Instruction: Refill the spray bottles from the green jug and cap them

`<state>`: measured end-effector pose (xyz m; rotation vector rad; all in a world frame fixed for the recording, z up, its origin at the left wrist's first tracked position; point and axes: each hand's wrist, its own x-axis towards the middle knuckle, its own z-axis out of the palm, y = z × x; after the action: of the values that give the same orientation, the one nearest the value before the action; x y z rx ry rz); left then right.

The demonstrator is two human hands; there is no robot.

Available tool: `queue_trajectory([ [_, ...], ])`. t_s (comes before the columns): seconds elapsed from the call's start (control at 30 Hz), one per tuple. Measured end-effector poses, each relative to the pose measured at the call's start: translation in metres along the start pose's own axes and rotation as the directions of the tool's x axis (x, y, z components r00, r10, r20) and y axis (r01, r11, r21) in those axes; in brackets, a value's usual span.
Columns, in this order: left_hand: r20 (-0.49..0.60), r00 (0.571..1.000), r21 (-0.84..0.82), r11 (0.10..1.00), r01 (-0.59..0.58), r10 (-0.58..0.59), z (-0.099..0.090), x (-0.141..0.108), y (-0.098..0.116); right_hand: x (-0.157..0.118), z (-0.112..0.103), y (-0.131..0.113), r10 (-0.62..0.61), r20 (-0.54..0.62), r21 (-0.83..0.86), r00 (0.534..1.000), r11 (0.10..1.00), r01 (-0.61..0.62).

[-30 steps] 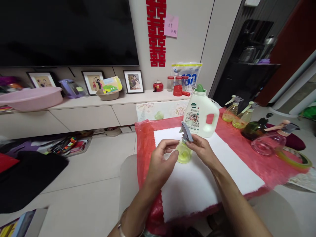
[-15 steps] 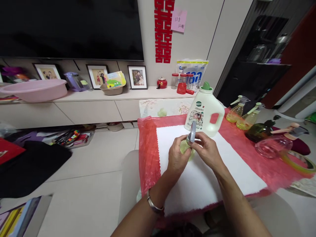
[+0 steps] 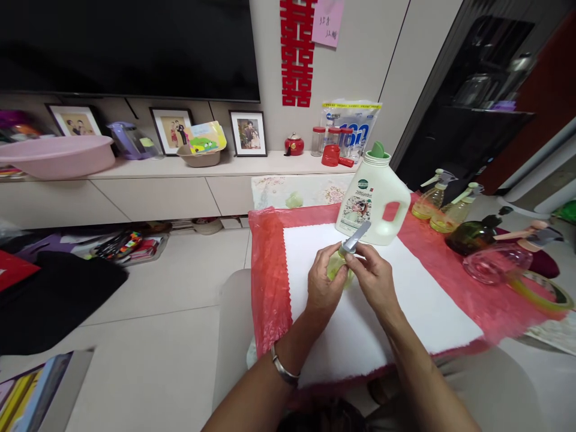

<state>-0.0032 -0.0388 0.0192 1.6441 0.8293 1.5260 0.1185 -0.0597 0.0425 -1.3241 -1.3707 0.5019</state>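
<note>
My left hand [image 3: 324,281] is wrapped around a small clear spray bottle [image 3: 333,266] with yellowish liquid in it. At the bottle's neck, the fingers of my right hand [image 3: 371,271] pinch the grey spray head [image 3: 356,236], which points up and to the right. Whether the head is fully seated is hidden by my fingers. Both hands are over a white cloth [image 3: 369,336]. Just behind them stands a large pale-green detergent jug [image 3: 371,195] with a green cap resting tilted in its mouth.
Red plastic sheeting [image 3: 270,270] covers the table under the cloth. On the right are two yellow spray bottles [image 3: 429,201], a dark green bottle [image 3: 472,235], a pink spray bottle [image 3: 497,264] and a roll of tape [image 3: 542,291]. A long cabinet [image 3: 162,195] runs behind.
The spray head has turned on the bottle, from facing nearly edge-on to pointing up and right. My right fingers have shifted slightly with it; the left hand keeps its hold.
</note>
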Motion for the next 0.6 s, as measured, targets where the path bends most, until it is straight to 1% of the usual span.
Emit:
queue_trajectory([
  [0.17, -0.021, 1.000, 0.002, 1.000, 0.011, -0.011, 0.002, -0.001, -0.005, -0.002, 0.004, 0.000, 0.008, -0.066, -0.022, 0.998, 1.000, -0.009],
  [0.33, -0.007, 1.000, 0.062, 0.998, -0.013, 0.014, 0.002, -0.001, -0.005, -0.001, 0.010, -0.001, 0.029, -0.150, -0.023, 0.988, 0.999, -0.032],
  [0.4, -0.007, 1.000, 0.068, 0.998, -0.012, 0.013, 0.002, -0.001, -0.004, -0.002, 0.013, 0.000, 0.048, -0.147, 0.010, 0.988, 0.999, -0.047],
  [0.53, -0.016, 1.000, 0.067, 0.998, 0.004, -0.003, 0.002, -0.001, -0.005, -0.005, 0.015, 0.003, 0.073, -0.077, 0.092, 0.994, 0.994, -0.065],
  [0.6, -0.018, 1.000, 0.064, 0.998, -0.003, 0.005, 0.002, -0.001, -0.007, -0.007, 0.015, 0.004, 0.083, -0.066, 0.123, 0.994, 0.990, -0.074],
])
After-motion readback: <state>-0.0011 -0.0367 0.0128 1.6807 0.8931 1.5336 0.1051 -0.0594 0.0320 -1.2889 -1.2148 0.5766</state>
